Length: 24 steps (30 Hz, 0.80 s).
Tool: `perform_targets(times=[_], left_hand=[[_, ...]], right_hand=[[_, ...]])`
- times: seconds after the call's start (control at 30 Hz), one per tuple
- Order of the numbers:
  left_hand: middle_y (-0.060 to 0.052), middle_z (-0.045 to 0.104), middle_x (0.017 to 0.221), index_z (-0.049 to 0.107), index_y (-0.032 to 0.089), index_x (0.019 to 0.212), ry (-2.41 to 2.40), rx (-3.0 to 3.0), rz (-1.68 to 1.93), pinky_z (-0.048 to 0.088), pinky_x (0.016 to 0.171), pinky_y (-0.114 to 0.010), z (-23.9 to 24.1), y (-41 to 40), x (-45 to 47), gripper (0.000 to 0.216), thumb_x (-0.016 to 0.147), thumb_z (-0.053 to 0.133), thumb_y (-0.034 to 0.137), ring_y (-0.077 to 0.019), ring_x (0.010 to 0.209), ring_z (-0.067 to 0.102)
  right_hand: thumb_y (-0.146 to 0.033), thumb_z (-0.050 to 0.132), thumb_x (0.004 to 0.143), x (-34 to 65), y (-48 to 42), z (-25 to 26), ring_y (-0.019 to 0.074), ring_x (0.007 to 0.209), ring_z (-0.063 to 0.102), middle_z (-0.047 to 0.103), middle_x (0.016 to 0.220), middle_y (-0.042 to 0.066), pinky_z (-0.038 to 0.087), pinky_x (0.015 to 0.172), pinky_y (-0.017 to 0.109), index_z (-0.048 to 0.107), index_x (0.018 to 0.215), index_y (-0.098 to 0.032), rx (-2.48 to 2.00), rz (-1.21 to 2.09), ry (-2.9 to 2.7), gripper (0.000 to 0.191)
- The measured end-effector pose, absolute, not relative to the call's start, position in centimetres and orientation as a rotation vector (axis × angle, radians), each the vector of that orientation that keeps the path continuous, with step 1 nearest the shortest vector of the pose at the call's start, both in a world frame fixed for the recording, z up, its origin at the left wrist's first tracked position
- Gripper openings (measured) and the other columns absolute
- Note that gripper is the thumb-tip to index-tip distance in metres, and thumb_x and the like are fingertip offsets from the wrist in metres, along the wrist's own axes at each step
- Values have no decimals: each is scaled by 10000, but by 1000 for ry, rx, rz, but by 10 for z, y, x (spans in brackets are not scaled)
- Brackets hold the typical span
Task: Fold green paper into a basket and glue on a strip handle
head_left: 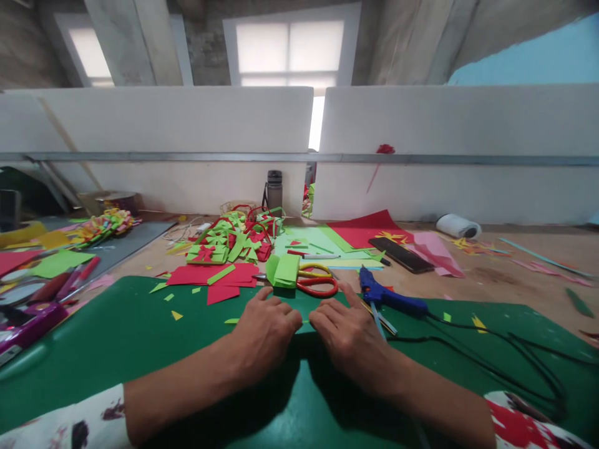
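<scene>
My left hand [271, 327] and my right hand [349, 330] are close together over the green mat [154, 349], fingers curled down and knuckles toward each other. Both are closed, their fingertips hidden. A thin light-green sliver [306, 322] shows in the narrow gap between them; whether it is held cannot be made out. Just beyond the hands lie scissors [318, 285] with red and yellow handles, partly under a folded light-green paper piece [285, 271]. To the right of my right hand is a blue glue gun [393, 298], its cord trailing across the mat.
Red paper pieces [224, 274] lie beyond my left hand, before a pile of green and red paper bows [234, 240]. Farther off are a black phone [401, 255], a dark bottle [274, 192] and a white roll [458, 226]. A purple object [32, 327] sits at far left.
</scene>
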<state>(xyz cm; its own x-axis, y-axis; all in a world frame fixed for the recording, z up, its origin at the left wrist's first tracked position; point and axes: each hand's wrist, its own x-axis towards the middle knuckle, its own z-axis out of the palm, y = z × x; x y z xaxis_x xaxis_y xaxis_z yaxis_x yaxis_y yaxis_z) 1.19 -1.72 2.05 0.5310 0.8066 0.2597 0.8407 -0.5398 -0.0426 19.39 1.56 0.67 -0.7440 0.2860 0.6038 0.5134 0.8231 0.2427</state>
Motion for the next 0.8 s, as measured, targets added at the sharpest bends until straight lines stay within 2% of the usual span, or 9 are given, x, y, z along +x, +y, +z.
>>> perform_targets(times=[0.23, 0.5, 0.6, 0.8], left_hand=[[-18, 621, 661, 558, 169, 738, -1237, -2577, -478, 373, 864, -451, 14, -16, 12, 154, 810, 436, 110, -175, 636, 558], [-22, 643, 755, 575, 165, 719, -1399, -2581, -460, 312, 923, -430, 34, -1, -20, 228, 836, 398, 82, -160, 728, 556], [-9, 630, 734, 587, 170, 719, -1422, -2573, -449, 299, 941, -426, 34, 7, -34, 224, 836, 409, 101, -148, 699, 550], [-32, 651, 821, 629, 181, 791, -1450, -2504, -414, 370, 825, -335, 39, 17, -55, 283, 876, 367, 117, -153, 726, 565]], right_hand=[[-40, 357, 845, 194, 13, 8, 143, 612, 466, 534, 598, 3, 259, 985, 489, 552, 694, -163, -519, -464, -2429, 277], [-18, 367, 834, 208, 30, 24, 133, 654, 524, 592, 641, 11, 207, 1015, 507, 579, 698, -151, -634, -449, -2367, 285], [-16, 370, 828, 213, 35, 26, 135, 642, 536, 596, 631, 11, 183, 1023, 524, 601, 702, -150, -692, -447, -2338, 295], [-10, 373, 807, 216, 40, 21, 145, 631, 534, 579, 608, 14, 222, 1004, 514, 611, 692, -148, -747, -466, -2363, 298]])
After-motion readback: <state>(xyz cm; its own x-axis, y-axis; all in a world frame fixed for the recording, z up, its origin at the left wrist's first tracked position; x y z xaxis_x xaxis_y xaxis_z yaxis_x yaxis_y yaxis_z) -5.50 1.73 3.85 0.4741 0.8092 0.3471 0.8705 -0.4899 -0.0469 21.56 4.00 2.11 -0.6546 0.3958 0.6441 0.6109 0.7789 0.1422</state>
